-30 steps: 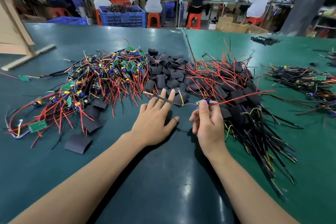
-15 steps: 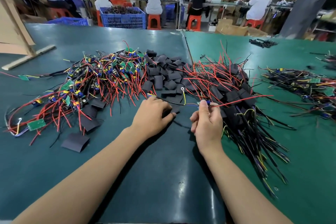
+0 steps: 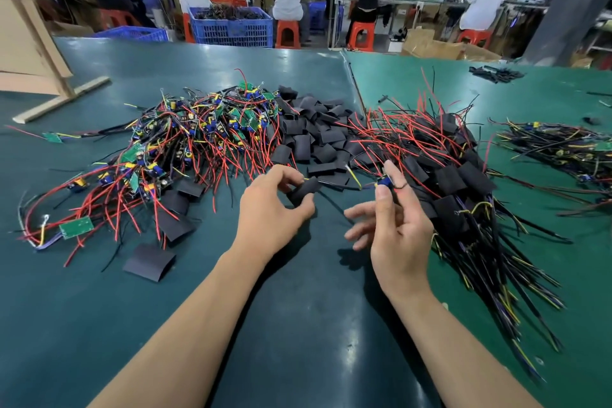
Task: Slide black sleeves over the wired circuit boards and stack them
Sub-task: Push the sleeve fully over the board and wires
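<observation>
My left hand (image 3: 270,209) pinches a black sleeve (image 3: 306,190) just above the table. My right hand (image 3: 394,225) holds a wired circuit board (image 3: 384,181) by its blue part between thumb and forefinger, its wires trailing left toward the sleeve. A heap of bare wired boards (image 3: 185,142) with red wires lies at the left. Loose black sleeves (image 3: 314,139) are piled in the middle. At the right lies the stack of sleeved boards (image 3: 457,182), with black and yellow wires fanning toward me.
Single flat sleeves (image 3: 149,262) lie loose near the left heap. Another bundle of wired boards (image 3: 563,149) sits at the far right. A wooden frame (image 3: 43,76) stands at the back left. Beyond the green table (image 3: 298,325), people sit at benches beside blue crates (image 3: 231,26).
My left hand closed on a sleeve from the pile and lifted it. My right hand turned palm-up and raised the board, its other fingers spreading.
</observation>
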